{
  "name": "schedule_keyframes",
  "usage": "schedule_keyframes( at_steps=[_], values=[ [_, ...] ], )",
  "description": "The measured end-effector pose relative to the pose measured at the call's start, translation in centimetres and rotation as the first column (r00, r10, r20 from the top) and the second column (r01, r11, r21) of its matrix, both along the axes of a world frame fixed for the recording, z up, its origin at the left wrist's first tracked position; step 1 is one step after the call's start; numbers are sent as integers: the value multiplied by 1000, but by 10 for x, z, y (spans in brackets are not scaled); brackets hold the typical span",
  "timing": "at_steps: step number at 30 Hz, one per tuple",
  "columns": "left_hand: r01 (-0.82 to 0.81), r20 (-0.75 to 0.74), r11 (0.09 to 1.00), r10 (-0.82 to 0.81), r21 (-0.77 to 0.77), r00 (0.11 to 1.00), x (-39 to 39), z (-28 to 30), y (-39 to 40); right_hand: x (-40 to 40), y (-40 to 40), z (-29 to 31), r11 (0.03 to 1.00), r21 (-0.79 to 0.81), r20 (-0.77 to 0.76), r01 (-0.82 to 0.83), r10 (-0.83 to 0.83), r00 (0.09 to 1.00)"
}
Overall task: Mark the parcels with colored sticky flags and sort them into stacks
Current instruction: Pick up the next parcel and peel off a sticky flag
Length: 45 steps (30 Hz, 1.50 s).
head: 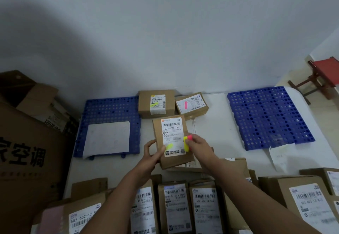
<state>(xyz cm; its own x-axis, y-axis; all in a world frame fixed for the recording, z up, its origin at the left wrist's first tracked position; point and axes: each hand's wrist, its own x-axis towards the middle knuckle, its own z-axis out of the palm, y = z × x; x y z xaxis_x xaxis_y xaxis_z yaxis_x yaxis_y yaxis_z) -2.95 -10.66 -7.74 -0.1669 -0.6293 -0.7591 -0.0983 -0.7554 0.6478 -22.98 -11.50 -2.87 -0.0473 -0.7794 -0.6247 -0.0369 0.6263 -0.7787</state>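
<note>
Left hand (pixel 153 150) grips a small brown cardboard parcel (pixel 172 142) with a yellow flag (pixel 169 145) stuck on, right hand (pixel 197 146) pinching the pink-and-yellow sticky flag pad (pixel 188 142).

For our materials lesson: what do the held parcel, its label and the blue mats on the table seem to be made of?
Held parcel: looks like brown cardboard, matte, with crisp folded edges.
Label: probably coated paper, white and smooth, printed with barcodes, a yellow flag stuck on it.
Blue mats: likely moulded plastic, uniform colour, slightly glossy, with a regular grid of round holes.
</note>
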Motion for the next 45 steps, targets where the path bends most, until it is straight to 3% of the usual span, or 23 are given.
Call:
schedule_keyframes(
  at_steps=[6,10,15,24,27,30,32,33,34,35,36,38,39,41,45],
  values=[
    [-221,-111,975,218,-15,970,7,16,-36,0,-33,18,995,-46,67,93,-89,994],
    [-364,-196,929,370,66,908,8,18,-69,-9,-48,20,953,-7,103,303,-301,948],
    [-541,-217,835,548,98,808,-6,16,-112,-21,-47,10,932,48,83,359,-362,929],
    [-609,-289,774,631,173,720,-37,20,-185,-32,-55,4,894,127,85,430,-442,893],
    [-581,-261,798,602,162,754,-36,17,-189,-33,-57,3,881,133,87,454,-467,880],
    [-474,-100,875,482,96,870,-34,8,-175,-32,-56,1,878,139,69,458,-470,880],
    [-239,153,971,235,6,960,-36,0,-152,-32,-53,-2,877,147,57,458,-470,881],
    [-39,311,998,55,-56,949,-36,-7,-138,-31,-50,-3,874,152,55,461,-473,879],
    [210,460,971,-135,-115,878,-37,-15,-122,-31,-48,-4,872,155,53,464,-477,877],
    [459,577,876,-298,-152,760,-38,-25,-106,-30,-46,-4,870,158,50,466,-479,877],
    [660,662,735,-419,-155,622,-41,-32,-91,-30,-43,-3,870,161,46,466,-479,877],
    [899,759,433,-562,-68,328,-47,-45,-67,-29,-39,-2,869,169,33,465,-476,879],
    [951,777,309,-596,-13,204,-51,-52,-59,-29,-37,-3,870,173,28,462,-474,880],
    [985,783,159,-620,70,45,-56,-62,-49,-29,-32,-5,870,176,27,461,-472,881],
    [979,800,81,-591,187,-104,-58,-74,-38,-31,-24,-6,868,189,33,460,-474,880]
  ],
)
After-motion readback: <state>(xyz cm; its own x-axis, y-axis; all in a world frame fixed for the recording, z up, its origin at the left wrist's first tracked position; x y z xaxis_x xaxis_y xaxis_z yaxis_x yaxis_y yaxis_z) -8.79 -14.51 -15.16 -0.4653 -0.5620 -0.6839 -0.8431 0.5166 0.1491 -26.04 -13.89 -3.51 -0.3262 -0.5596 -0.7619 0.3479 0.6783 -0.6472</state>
